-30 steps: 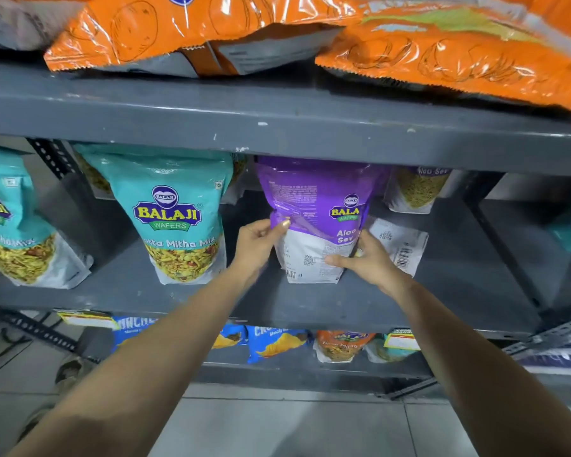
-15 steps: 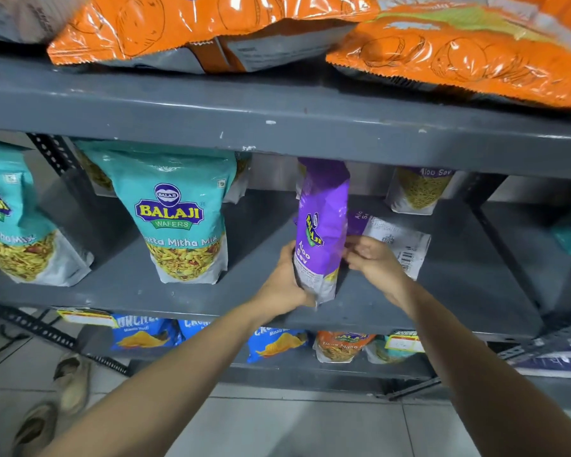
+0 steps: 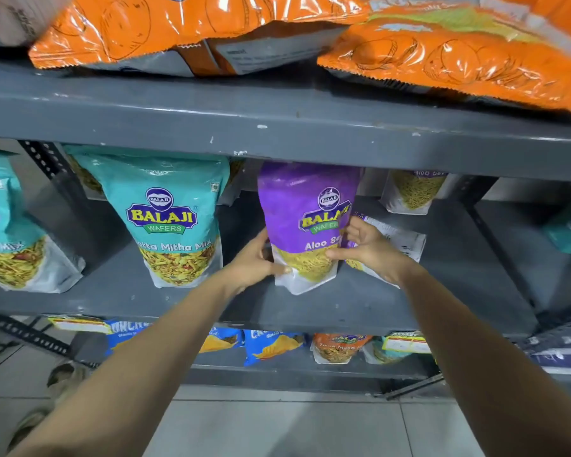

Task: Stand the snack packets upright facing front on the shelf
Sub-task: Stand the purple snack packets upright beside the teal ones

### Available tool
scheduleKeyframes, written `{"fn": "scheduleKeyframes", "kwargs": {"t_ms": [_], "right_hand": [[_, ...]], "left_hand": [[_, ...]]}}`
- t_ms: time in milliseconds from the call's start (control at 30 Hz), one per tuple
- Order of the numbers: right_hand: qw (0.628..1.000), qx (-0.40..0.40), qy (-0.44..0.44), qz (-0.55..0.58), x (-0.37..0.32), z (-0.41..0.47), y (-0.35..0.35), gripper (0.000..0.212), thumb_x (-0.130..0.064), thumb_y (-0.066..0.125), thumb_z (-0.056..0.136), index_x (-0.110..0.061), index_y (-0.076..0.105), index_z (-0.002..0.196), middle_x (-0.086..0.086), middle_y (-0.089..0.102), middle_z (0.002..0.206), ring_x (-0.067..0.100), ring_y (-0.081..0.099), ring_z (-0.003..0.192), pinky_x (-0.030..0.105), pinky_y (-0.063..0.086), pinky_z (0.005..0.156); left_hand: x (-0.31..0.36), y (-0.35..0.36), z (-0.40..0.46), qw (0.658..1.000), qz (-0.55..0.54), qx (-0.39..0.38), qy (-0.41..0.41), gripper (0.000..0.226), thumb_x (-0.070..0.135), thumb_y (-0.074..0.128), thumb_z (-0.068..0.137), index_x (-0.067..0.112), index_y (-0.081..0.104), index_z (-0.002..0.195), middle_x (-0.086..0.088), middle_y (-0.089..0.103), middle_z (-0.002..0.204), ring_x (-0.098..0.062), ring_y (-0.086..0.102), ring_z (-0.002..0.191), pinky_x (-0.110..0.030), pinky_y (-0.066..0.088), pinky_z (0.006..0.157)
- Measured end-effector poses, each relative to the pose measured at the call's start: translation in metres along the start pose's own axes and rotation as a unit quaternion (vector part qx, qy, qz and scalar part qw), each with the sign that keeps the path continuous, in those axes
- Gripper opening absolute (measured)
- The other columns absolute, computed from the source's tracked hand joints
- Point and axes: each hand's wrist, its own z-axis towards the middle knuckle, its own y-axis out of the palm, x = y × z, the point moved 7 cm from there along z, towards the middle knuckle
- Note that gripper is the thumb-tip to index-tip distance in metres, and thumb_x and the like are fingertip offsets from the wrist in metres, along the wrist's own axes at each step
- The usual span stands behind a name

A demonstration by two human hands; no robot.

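A purple Aloo Sev packet [image 3: 297, 209] stands upright on the middle grey shelf [image 3: 360, 308], its front label facing me. My left hand [image 3: 254, 262] grips its lower left edge and my right hand [image 3: 366, 249] grips its right edge. Behind my right hand a second purple packet [image 3: 399, 237] lies flat with its white back and barcode up. To the left stand two teal Khatta Mitha Mix packets [image 3: 168, 219] [image 3: 10, 239], upright and front-facing. Another Aloo Sev packet [image 3: 412, 192] stands at the back right.
Large orange packets [image 3: 459, 57] lie flat on the top shelf, overhanging its edge. The lower shelf holds blue chip packets [image 3: 274, 346] and an orange packet [image 3: 337, 347]. A slotted upright post [image 3: 485, 219] bounds the bay on the right. Grey tiled floor lies below.
The purple packet went from back-facing, through edge-on, to front-facing and upright. Both hands turned with it and now hold its two sides.
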Motion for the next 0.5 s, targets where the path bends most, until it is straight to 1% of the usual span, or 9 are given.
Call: {"fn": "scheduleKeyframes", "kwargs": {"t_ms": [67, 100, 167, 233, 267, 333, 400, 433, 500], "right_hand": [[0.998, 0.056, -0.015, -0.010, -0.001, 0.001, -0.003, 0.063, -0.006, 0.092, 0.061, -0.023, 0.064, 0.115, 0.001, 0.074, 0.113, 0.024, 0.066, 0.112, 0.032, 0.051, 0.097], [0.997, 0.076, -0.019, -0.014, -0.001, 0.001, -0.003, 0.063, -0.006, 0.092, 0.060, -0.025, 0.063, 0.113, 0.001, 0.074, 0.111, 0.024, 0.066, 0.111, 0.035, 0.052, 0.097], [0.997, 0.073, -0.018, -0.003, -0.002, 0.001, 0.002, 0.066, -0.005, 0.092, 0.061, -0.025, 0.060, 0.116, -0.003, 0.074, 0.110, 0.017, 0.068, 0.108, 0.034, 0.054, 0.092], [0.997, 0.047, -0.025, 0.055, -0.010, 0.003, 0.006, 0.066, 0.000, 0.089, 0.063, -0.021, 0.059, 0.118, -0.004, 0.075, 0.110, 0.011, 0.071, 0.103, 0.030, 0.057, 0.087], [0.994, 0.041, -0.031, 0.093, -0.015, 0.005, 0.006, 0.063, 0.003, 0.087, 0.064, -0.017, 0.060, 0.117, -0.003, 0.077, 0.107, 0.012, 0.073, 0.100, 0.029, 0.058, 0.083], [0.987, 0.043, -0.035, 0.151, -0.023, 0.007, 0.004, 0.054, 0.011, 0.080, 0.068, -0.004, 0.063, 0.117, 0.000, 0.080, 0.098, 0.016, 0.076, 0.090, 0.027, 0.060, 0.073], [0.985, 0.049, -0.033, 0.160, -0.027, 0.008, 0.004, 0.051, 0.016, 0.076, 0.070, 0.005, 0.063, 0.118, 0.002, 0.080, 0.094, 0.017, 0.077, 0.086, 0.027, 0.060, 0.070], [0.986, 0.049, -0.034, 0.153, -0.027, 0.008, 0.005, 0.050, 0.016, 0.076, 0.071, 0.004, 0.064, 0.117, 0.001, 0.080, 0.094, 0.017, 0.076, 0.086, 0.027, 0.060, 0.071], [0.989, 0.043, -0.033, 0.138, -0.027, 0.009, 0.003, 0.044, 0.010, 0.077, 0.074, -0.004, 0.066, 0.114, 0.000, 0.080, 0.096, 0.017, 0.076, 0.088, 0.027, 0.059, 0.072]], "left_hand": [[0.002, -0.002, 0.003, 0.999, -0.024, 0.023, 0.020, 0.083, -0.015, 0.078, 0.069, 0.014, 0.045, 0.139, 0.001, 0.068, 0.123, -0.013, 0.065, 0.111, -0.017, 0.055, 0.082], [0.004, -0.002, 0.003, 0.999, -0.030, 0.023, 0.030, 0.084, -0.009, 0.083, 0.065, 0.014, 0.047, 0.137, 0.000, 0.068, 0.123, -0.012, 0.066, 0.110, -0.017, 0.055, 0.082], [0.014, -0.002, 0.004, 0.997, -0.044, 0.041, 0.053, 0.086, 0.008, 0.092, 0.055, 0.014, 0.052, 0.131, -0.002, 0.071, 0.122, -0.013, 0.068, 0.109, -0.023, 0.057, 0.085], [0.028, -0.006, 0.008, 0.990, -0.089, 0.080, 0.079, 0.078, 0.015, 0.093, 0.051, 0.016, 0.058, 0.121, -0.001, 0.075, 0.114, -0.015, 0.072, 0.103, -0.027, 0.059, 0.082], [0.035, -0.008, 0.010, 0.985, -0.110, 0.092, 0.091, 0.071, 0.015, 0.093, 0.053, 0.016, 0.062, 0.116, 0.000, 0.078, 0.108, -0.014, 0.074, 0.098, -0.026, 0.059, 0.078], [0.046, -0.010, 0.014, 0.982, -0.116, 0.101, 0.109, 0.055, 0.013, 0.090, 0.058, 0.016, 0.067, 0.108, 0.002, 0.080, 0.098, -0.012, 0.075, 0.089, -0.023, 0.058, 0.074], [0.051, -0.011, 0.013, 0.981, -0.107, 0.105, 0.119, 0.047, 0.009, 0.088, 0.064, 0.016, 0.069, 0.106, 0.003, 0.080, 0.096, -0.011, 0.075, 0.087, -0.023, 0.058, 0.074], [0.051, -0.011, 0.011, 0.981, -0.109, 0.108, 0.122, 0.046, 0.006, 0.087, 0.066, 0.015, 0.068, 0.108, 0.004, 0.080, 0.097, -0.011, 0.075, 0.088, -0.023, 0.058, 0.074], [0.050, -0.009, 0.006, 0.977, -0.126, 0.121, 0.126, 0.048, 0.001, 0.084, 0.071, 0.013, 0.064, 0.112, 0.003, 0.078, 0.101, -0.009, 0.074, 0.090, -0.020, 0.057, 0.075]]}}
